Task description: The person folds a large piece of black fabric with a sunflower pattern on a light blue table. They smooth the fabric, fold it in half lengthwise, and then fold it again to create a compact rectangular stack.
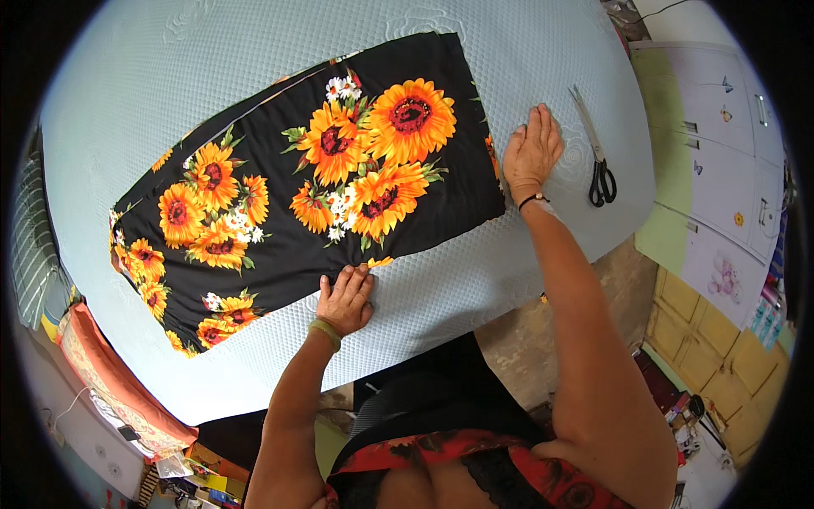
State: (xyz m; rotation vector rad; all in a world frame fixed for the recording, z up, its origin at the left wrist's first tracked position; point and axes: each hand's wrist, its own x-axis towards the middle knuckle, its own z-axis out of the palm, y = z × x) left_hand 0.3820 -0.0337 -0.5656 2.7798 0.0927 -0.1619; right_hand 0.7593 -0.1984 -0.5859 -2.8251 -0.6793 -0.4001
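Observation:
A folded black fabric (273, 273) printed with orange sunflowers and small white daisies lies over a pale blue quilted mattress (559, 51). My left hand (346, 299) rests palm down at the near edge of the fabric, its fingertips touching that edge. Just beyond the right edge, my right hand (534, 147) lies flat on the mattress, holding nothing. Metal scissors with black handles (599, 165) are to the right of my right hand, their blades pointing away from me. The cloth shows slight wrinkles and overlapping layers along its far left side.
A white and light green cabinet (718, 159) stands beyond the mattress on the right, with yellow doors (706, 337) nearer. At left are a striped pillow (37, 235) and an orange patterned cloth (121, 382). Bare floor (540, 343) shows below the mattress edge.

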